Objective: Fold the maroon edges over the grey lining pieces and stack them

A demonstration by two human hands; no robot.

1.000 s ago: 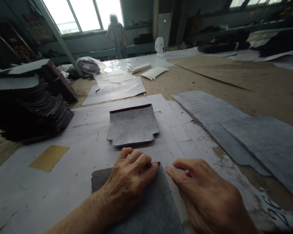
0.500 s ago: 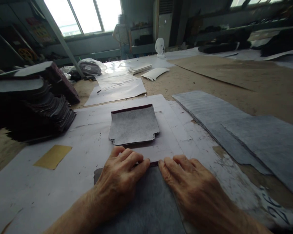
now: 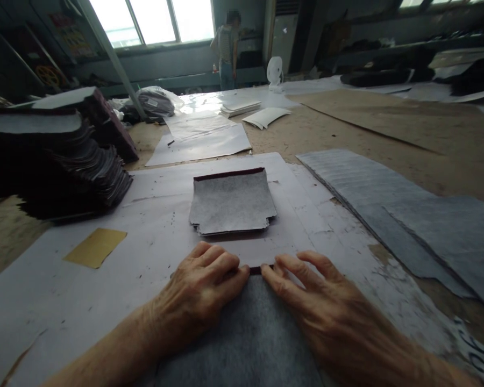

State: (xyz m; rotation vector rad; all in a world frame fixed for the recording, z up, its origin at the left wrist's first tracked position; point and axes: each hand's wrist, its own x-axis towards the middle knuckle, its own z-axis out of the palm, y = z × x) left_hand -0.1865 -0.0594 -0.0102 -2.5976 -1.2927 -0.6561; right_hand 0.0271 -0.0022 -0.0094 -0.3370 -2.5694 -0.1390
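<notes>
lying flat on paper-covered desk point(image 3: 105, 301), nearest the viewer: grey felt-like sheet point(image 3: 246, 333), prob. thin, light, floppy, dark-red far edge; left hand point(image 3: 204, 290) & right hand point(image 3: 322, 312) grip open, fingertips pressing that edge, best pinched there w/ both.

1. Left hand point(image 3: 201, 290) and right hand point(image 3: 318, 312) rest side by side on the near sheet point(image 3: 246, 338), at its far edge.
2. Beyond them lies a cut piece point(image 3: 232, 201), possibly several stacked.
3. A tall stack point(image 3: 56, 161) stands to the left.
4. Long strips point(image 3: 387, 204) lie to the right.
</notes>
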